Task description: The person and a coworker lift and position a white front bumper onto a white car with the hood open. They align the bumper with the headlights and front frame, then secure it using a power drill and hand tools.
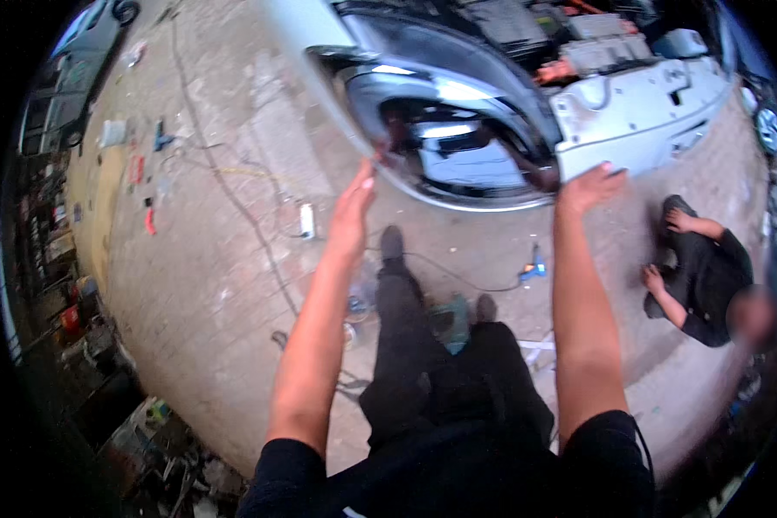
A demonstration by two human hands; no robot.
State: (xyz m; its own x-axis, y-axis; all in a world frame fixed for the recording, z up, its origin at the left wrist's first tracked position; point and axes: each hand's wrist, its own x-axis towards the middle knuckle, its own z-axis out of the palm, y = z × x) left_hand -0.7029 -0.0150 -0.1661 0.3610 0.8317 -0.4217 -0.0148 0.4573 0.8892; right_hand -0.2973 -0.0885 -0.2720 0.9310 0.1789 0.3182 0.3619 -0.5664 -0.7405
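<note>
A large clear car headlight (466, 142) with a dark inner housing sits at the front corner of a white car. My left hand (354, 198) is at its left lower edge, fingers stretched out and fingertips by the rim. My right hand (590, 186) is at the headlight's right end, beside the white front panel (639, 116), with fingers extended and apart. Both palms lie along the outside of the lamp rather than wrapped round it. Motion blur hides whether the fingertips press on it.
A person (716, 272) in dark clothes crouches at right. A blue power tool (533, 264) with a cord lies on the floor between us. Another tool (161, 135), a white bucket (113, 133) and a long cable (207, 147) are at left. Clutter lines the left edge.
</note>
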